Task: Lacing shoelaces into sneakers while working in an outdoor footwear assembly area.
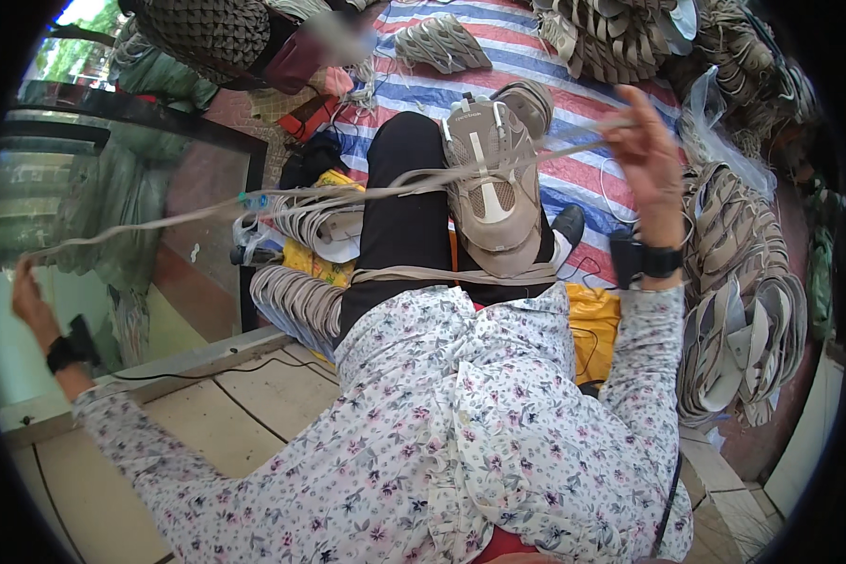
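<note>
A taupe shoe upper [487, 202] with pale overlays and a mesh panel lies on my lap, over the right thigh. Long beige shoelaces [207, 211] stretch across my black trousers and over that upper. At the far left my left hand [34, 305] is raised, its fingers closed on one end of the laces. My right hand [645, 155], up at the right beyond the upper, grips the other end. More beige laces [404, 276] lie across the tops of my thighs. A second taupe piece [526, 105] sits just behind the upper.
Stacked uppers [738, 282] stand at my right, others [296, 299] by my left thigh, with more piles [611, 38] at the back. A striped sheet [573, 160] covers the floor. Left is a glass panel [113, 235]. Another person [291, 47] is at the top left.
</note>
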Action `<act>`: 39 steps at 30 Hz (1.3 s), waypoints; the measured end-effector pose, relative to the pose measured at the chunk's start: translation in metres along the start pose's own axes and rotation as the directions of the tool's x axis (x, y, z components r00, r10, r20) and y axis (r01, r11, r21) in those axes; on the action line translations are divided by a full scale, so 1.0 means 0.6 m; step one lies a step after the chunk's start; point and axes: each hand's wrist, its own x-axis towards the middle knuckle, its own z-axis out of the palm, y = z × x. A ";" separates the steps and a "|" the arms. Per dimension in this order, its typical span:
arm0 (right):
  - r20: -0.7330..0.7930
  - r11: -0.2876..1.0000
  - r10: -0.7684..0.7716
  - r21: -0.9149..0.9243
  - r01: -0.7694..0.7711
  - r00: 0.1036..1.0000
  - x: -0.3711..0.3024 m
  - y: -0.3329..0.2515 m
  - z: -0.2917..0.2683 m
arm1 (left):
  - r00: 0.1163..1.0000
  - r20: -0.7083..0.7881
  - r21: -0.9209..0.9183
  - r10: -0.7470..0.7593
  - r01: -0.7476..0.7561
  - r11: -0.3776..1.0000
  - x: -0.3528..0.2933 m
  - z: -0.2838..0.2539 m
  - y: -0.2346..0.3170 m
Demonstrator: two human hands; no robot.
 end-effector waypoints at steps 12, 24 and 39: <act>-0.207 0.175 -0.268 -0.971 -0.164 0.941 -0.130 -0.014 -0.566 | 0.250 0.920 -0.355 0.302 0.204 0.912 -0.706 0.729 0.407; 0.127 0.453 -0.018 -0.883 0.122 0.992 -0.013 0.028 -0.049 | -0.131 0.962 -0.161 0.239 0.434 0.887 -0.617 0.666 0.427; 0.738 0.780 0.626 -0.588 -0.215 0.251 -0.026 0.068 0.361 | 0.118 0.872 -0.467 0.474 0.487 0.738 -0.492 0.500 0.465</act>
